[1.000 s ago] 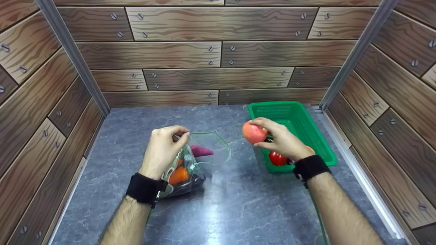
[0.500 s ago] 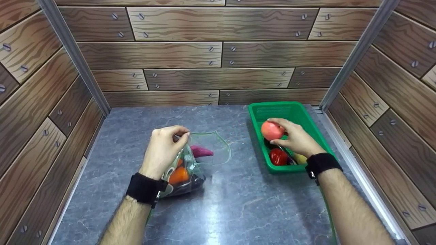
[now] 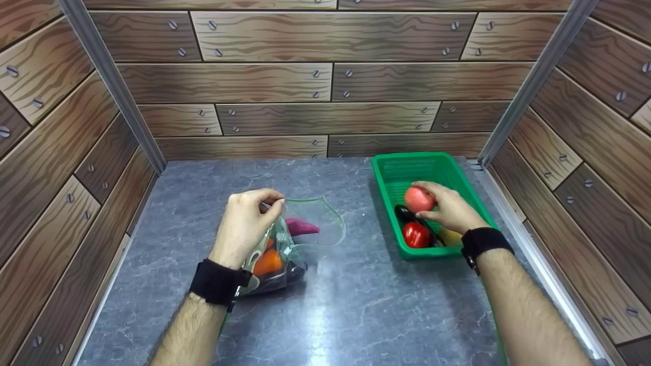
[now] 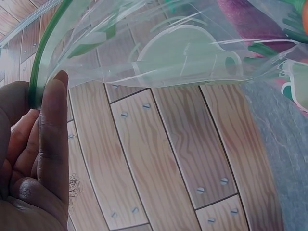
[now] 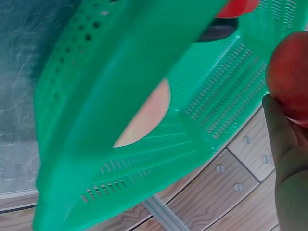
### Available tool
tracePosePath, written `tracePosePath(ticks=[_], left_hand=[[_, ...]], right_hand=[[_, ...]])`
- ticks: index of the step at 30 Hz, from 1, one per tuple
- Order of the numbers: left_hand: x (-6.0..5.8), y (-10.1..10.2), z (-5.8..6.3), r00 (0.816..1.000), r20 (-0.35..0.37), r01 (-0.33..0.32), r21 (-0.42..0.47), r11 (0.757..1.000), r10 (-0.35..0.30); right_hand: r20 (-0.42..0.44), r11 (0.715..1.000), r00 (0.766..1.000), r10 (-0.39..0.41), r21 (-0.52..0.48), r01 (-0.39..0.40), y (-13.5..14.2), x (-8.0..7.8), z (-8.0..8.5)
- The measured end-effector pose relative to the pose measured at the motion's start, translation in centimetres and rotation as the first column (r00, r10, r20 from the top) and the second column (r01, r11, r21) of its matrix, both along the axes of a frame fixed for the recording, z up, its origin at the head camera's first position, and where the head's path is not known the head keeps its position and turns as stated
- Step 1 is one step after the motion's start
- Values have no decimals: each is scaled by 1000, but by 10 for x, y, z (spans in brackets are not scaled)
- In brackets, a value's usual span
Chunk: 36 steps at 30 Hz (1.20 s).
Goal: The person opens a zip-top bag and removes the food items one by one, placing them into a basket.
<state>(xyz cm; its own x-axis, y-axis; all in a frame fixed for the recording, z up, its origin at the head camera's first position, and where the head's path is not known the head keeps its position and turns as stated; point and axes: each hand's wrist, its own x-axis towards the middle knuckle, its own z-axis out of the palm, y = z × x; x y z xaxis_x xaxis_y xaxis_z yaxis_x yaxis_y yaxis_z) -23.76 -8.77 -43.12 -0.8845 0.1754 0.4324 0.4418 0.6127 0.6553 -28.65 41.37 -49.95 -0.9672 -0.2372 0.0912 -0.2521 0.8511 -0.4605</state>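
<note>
My left hand [image 3: 247, 221] pinches the green-edged rim of a clear zip bag [image 3: 328, 213] and keeps its mouth raised; in the left wrist view, thumb and finger meet at the green strip. Inside the bag are a purple root [image 3: 302, 226], an orange rounded thing [image 3: 268, 263] and a dark glossy thing [image 3: 292, 274] at the bottom. Over the green basket [image 3: 465, 190], my right hand [image 3: 452, 207] grips a round pinkish-red fruit [image 3: 418, 199] between thumb and fingers. The right wrist view shows that fruit cut off by the frame's right edge.
In the basket's near half lie a shiny red pepper [image 3: 416, 235], a dark eggplant [image 3: 405, 213] and a yellowish-green fruit [image 3: 450, 237], partly behind my right wrist. Wood-patterned walls [image 3: 274, 81] enclose the grey marbled table [image 3: 351, 310] on the back and sides.
My right hand has moved right with the round fruit, from beside the basket's left rim to over its inside, and lower. The left hand stays on the bag.
</note>
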Motion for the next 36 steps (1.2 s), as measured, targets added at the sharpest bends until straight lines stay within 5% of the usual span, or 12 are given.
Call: tracePosePath(ticks=[21, 31, 36], left_hand=[[2, 1, -2, 1000, 2, 1, -7, 1000, -1], [1, 1, -3, 1000, 13, 4, 4, 1000, -4], [1, 1, -3, 1000, 3, 2, 0, 1000, -2]], right_hand=[[159, 981, 971, -177, 104, 162, 23, 2, -38], [95, 968, 968, -233, 117, 221, 9, 18, -36], [86, 966, 973, -213, 166, 197, 14, 13, -46]])
